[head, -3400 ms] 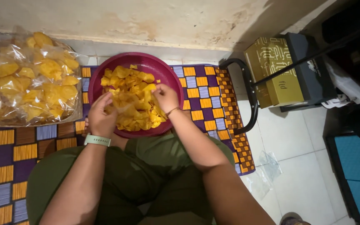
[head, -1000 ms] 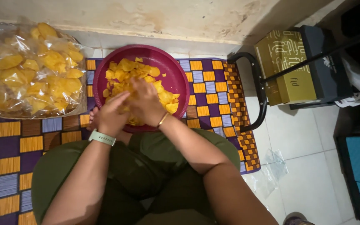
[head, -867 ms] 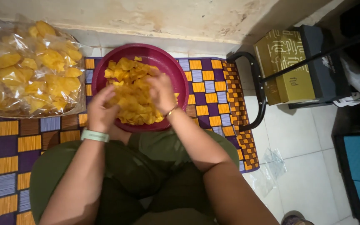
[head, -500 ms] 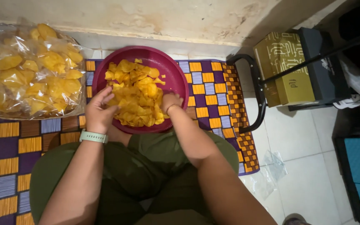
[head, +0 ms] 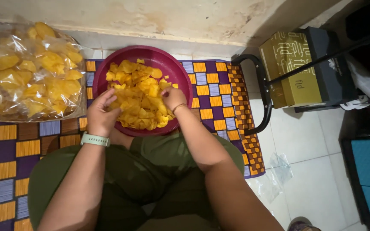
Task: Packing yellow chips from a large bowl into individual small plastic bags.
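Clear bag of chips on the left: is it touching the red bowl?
Cannot tell. In the head view the bag comes right up to the red bowl at its left rim, but no clear gap or contact shows there.

Clear bag of yellow chips (head: 28, 70) far left; gold box (head: 287, 70) right.

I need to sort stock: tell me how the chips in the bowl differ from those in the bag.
The bowl chips lie loose and uncovered in a round maroon bowl, with both hands in them. The bag chips sit untouched inside a clear plastic bag. Both are yellow, thin slices.
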